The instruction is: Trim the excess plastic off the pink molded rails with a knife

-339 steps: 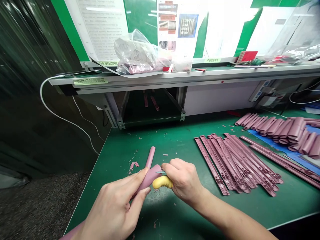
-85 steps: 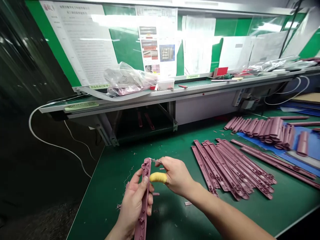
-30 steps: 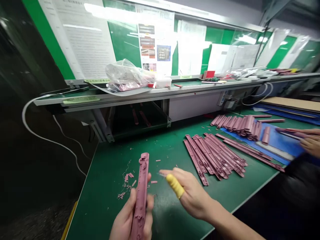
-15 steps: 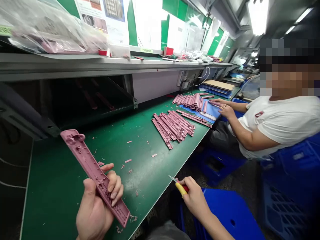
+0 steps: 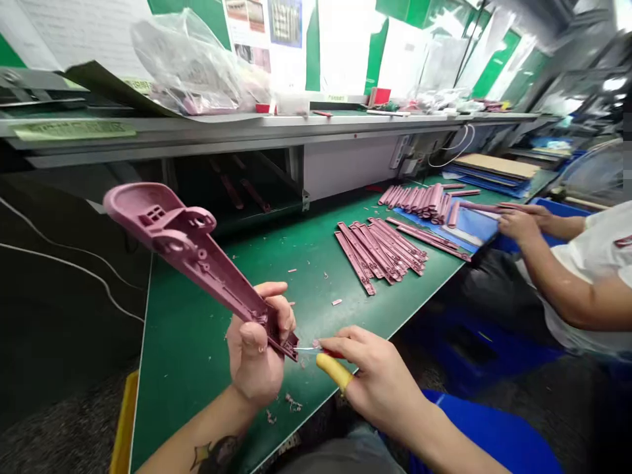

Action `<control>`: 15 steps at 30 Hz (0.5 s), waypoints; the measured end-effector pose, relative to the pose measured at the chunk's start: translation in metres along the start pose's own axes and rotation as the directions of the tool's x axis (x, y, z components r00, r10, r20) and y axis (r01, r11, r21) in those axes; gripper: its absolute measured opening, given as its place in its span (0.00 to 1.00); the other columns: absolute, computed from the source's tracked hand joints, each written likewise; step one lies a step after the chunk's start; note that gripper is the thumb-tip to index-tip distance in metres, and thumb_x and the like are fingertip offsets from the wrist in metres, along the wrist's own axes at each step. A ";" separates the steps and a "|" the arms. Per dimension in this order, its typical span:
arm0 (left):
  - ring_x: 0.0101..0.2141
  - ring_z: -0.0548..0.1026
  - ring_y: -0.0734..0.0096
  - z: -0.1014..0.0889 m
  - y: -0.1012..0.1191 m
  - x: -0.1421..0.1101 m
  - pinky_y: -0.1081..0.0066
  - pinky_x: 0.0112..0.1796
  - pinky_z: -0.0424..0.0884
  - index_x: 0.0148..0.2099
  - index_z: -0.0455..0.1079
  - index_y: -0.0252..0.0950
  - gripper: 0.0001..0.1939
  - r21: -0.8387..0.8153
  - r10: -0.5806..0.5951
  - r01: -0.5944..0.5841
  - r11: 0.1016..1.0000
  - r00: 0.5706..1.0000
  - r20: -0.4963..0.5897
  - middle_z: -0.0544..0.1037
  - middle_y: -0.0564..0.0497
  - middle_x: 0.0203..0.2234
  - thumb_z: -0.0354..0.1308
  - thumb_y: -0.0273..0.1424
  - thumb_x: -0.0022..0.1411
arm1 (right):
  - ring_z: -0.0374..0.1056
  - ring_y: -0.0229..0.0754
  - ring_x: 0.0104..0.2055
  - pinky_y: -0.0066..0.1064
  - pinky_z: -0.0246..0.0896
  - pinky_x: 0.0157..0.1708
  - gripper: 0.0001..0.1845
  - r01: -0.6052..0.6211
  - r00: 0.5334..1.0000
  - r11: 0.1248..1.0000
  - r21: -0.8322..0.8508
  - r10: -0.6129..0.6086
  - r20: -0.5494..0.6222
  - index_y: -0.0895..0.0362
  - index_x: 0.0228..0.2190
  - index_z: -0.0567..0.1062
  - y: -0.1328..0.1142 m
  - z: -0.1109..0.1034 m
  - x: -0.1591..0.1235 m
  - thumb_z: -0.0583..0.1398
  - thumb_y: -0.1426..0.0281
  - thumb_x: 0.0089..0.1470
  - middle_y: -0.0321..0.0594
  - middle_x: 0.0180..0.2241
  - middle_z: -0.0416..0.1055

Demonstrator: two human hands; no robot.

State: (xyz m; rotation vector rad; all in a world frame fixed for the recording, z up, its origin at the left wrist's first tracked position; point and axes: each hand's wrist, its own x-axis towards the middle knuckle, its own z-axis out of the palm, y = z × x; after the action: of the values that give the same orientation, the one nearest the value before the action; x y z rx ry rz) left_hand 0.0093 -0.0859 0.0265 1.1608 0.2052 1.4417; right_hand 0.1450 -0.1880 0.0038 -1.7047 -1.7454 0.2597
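Head camera: your left hand [image 5: 257, 368] is curled closed around the lower part of a mauve plastic strip [image 5: 222, 280], holding it tilted above the green tabletop [image 5: 182, 355], rounded end up and to the left. Your right hand [image 5: 380, 368] is pinched shut on a small knife [image 5: 307, 349], its handle mostly hidden, its thin, shiny blade [image 5: 303, 349] at the strip's lower end; whether edge meets plastic, I cannot tell. The likeliest trouble is a slip: should the blade skid off that narrow end, it could nick your left fingers just beside it or gouge the smooth surface. A yellow cover [image 5: 334, 372] sheathes only one right-hand digit. The strip looks rigid, a shallow channel with raised rings and small bosses; curly shavings [image 5: 293, 403] lie on the tabletop below.
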 end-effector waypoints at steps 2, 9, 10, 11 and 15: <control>0.18 0.59 0.76 0.002 -0.004 0.001 0.72 0.23 0.60 0.45 0.72 0.40 0.25 0.061 0.092 -0.093 0.994 0.996 0.020 0.64 0.56 0.19 0.53 0.54 0.59 | 0.68 0.39 0.34 0.29 0.63 0.35 0.11 0.025 0.997 0.999 -0.046 -0.022 0.071 0.46 0.43 0.77 0.003 0.000 0.011 0.58 0.64 0.59 0.37 0.36 0.72; 0.20 0.59 0.74 0.030 -0.035 0.012 0.71 0.22 0.58 0.46 0.73 0.39 0.24 0.175 0.254 -0.261 0.949 0.965 0.060 0.63 0.55 0.18 0.57 0.52 0.58 | 0.69 0.38 0.33 0.28 0.60 0.31 0.10 0.100 0.989 0.993 -0.067 -0.091 0.119 0.43 0.40 0.79 0.047 -0.027 0.041 0.59 0.64 0.58 0.34 0.34 0.73; 0.20 0.59 0.74 0.037 -0.038 0.015 0.71 0.22 0.58 0.46 0.73 0.39 0.23 0.183 0.254 -0.262 0.948 0.965 0.064 0.62 0.55 0.18 0.57 0.52 0.58 | 0.69 0.39 0.33 0.28 0.59 0.31 0.10 0.106 0.990 0.991 -0.077 -0.098 0.099 0.43 0.40 0.79 0.054 -0.032 0.046 0.59 0.64 0.58 0.34 0.34 0.73; 0.20 0.58 0.74 0.045 -0.042 0.018 0.71 0.23 0.58 0.46 0.73 0.39 0.24 0.191 0.250 -0.259 0.947 0.966 0.070 0.62 0.55 0.18 0.55 0.52 0.59 | 0.69 0.39 0.33 0.28 0.59 0.31 0.10 0.111 0.992 0.990 -0.085 -0.105 0.076 0.43 0.39 0.79 0.060 -0.038 0.052 0.59 0.64 0.57 0.34 0.34 0.74; 0.19 0.57 0.75 0.068 -0.052 0.031 0.71 0.23 0.59 0.47 0.73 0.40 0.25 0.186 0.193 -0.206 0.961 0.978 0.083 0.62 0.55 0.18 0.53 0.54 0.60 | 0.68 0.39 0.33 0.29 0.59 0.32 0.09 0.161 0.986 0.986 -0.031 -0.160 0.044 0.47 0.38 0.80 0.088 -0.062 0.071 0.60 0.65 0.57 0.37 0.34 0.74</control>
State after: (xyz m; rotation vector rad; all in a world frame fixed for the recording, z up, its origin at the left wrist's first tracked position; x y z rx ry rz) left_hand 0.0997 -0.0794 0.0387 1.4180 0.1915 1.5846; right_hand 0.2583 -0.1288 0.0229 -1.5818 -1.9159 0.1950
